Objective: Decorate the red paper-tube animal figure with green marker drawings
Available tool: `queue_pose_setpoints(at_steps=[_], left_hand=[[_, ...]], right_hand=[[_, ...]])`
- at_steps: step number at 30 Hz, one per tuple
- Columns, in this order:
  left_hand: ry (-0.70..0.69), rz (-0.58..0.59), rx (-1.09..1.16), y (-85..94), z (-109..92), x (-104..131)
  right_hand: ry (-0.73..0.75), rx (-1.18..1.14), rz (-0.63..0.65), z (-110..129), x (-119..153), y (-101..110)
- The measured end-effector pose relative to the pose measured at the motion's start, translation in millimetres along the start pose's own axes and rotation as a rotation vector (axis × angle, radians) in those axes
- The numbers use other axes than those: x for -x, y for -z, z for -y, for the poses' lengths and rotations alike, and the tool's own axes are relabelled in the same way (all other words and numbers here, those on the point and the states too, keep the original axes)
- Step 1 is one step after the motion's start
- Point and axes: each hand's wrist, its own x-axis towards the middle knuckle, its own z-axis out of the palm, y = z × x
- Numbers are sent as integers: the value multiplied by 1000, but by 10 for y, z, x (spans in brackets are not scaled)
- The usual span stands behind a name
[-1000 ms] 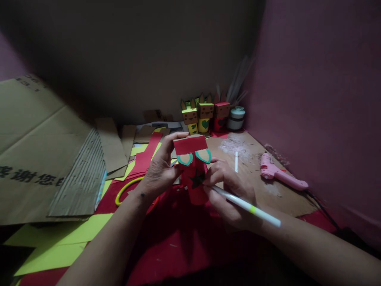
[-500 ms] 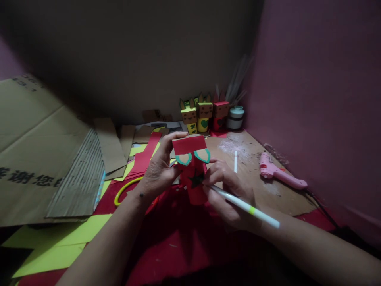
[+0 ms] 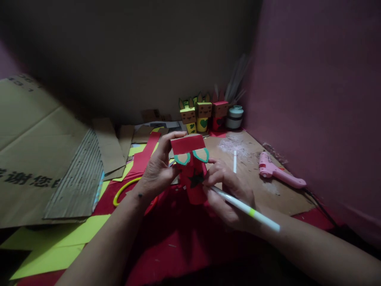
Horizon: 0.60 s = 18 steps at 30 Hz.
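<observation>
My left hand (image 3: 162, 169) grips a red paper figure (image 3: 195, 194) by its left side, thumb in front and fingers behind. A red flat-topped piece tops it, and two tan ear shapes edged in green hang below that. On its front is a dark star (image 3: 196, 178). Closed around a white marker (image 3: 238, 202) with a yellow-green band, my right hand (image 3: 226, 190) holds the marker's front end close to the star. The tip is hidden by my fingers, so contact with the paper cannot be made out.
A pink glue gun (image 3: 279, 172) lies on the cardboard sheet (image 3: 285, 198) at right, near a white marker cap (image 3: 235, 161). Finished-looking box-headed figures (image 3: 203, 113) stand at the back beside a pale jar (image 3: 235, 117). Yellow-handled scissors (image 3: 119, 194), paper and cardboard (image 3: 71, 178) fill the left.
Almost nothing differs. The whole view has shifted very slightly, and both hands keep the same hold on the figure and marker.
</observation>
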Motion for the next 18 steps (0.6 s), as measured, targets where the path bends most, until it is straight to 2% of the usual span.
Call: queue_pose_setpoints(at_steps=[8, 18], left_hand=[[-66, 14, -7, 3, -5, -19], [-62, 21, 35, 2, 22, -13]], right_hand=[[-14, -20, -33, -20, 16, -21], [19, -8, -7, -2, -4, -21]])
